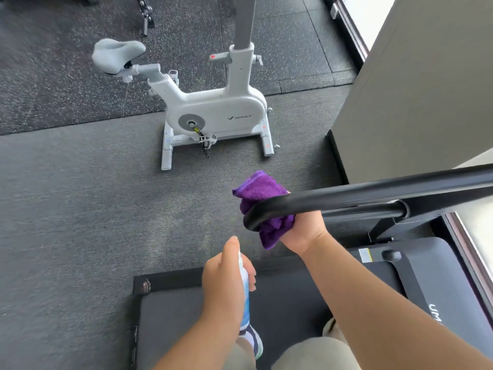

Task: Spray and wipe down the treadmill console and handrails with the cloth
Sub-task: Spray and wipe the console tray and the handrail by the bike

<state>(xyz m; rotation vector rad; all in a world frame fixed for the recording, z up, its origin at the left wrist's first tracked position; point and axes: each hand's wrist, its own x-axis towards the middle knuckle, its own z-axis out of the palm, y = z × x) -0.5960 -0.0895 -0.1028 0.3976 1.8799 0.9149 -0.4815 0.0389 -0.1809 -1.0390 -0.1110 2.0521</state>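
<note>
Fingers of the right hand are hidden behind the black handrail, clutching the purple cloth bunched around its curved end. Left hand grips a spray bottle, one finger on top; the nozzle is hidden. Below lies the treadmill deck; its console is out of view.

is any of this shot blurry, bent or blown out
Head view: window top right is blown out white; handrail and wall edge bow from the wide lens; floor edges smear softly; cloth and both hands stay sharp.
</note>
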